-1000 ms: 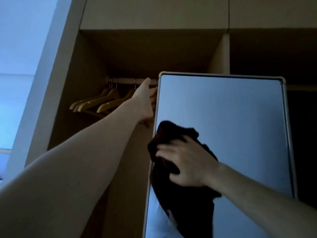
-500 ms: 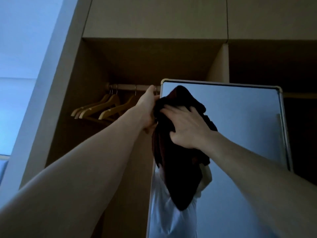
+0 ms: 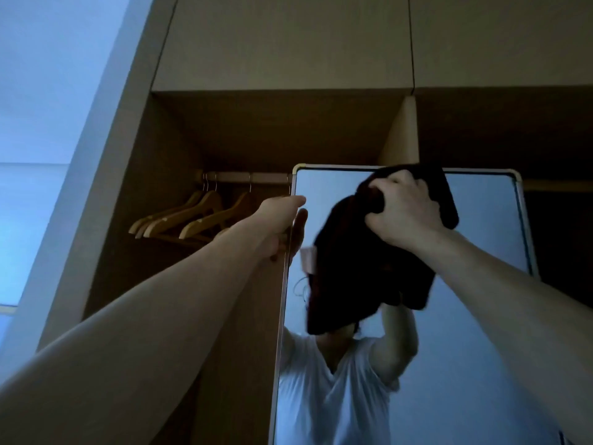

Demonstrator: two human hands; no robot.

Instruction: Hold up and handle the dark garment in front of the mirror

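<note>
A tall mirror (image 3: 481,232) with a thin pale metal frame stands in front of an open wardrobe. My left hand (image 3: 277,221) grips the mirror's left edge just below its top corner, fingers curled behind the frame. My right hand (image 3: 406,213) clutches a bunched dark cloth (image 3: 349,271) and presses it against the glass near the top edge. The cloth hangs down from my fist over the middle of the mirror. The glass reflects a person in a white shirt with one arm raised.
Several wooden hangers (image 3: 192,216) hang from a rail (image 3: 253,177) in the wardrobe's left bay, just left of my left hand. A vertical divider panel (image 3: 402,136) rises behind the mirror. A pale wall (image 3: 41,123) lies at far left.
My right hand has carried the cloth up and to the right across the glass, from the middle left to the top edge. My left hand stays on the mirror's left edge.
</note>
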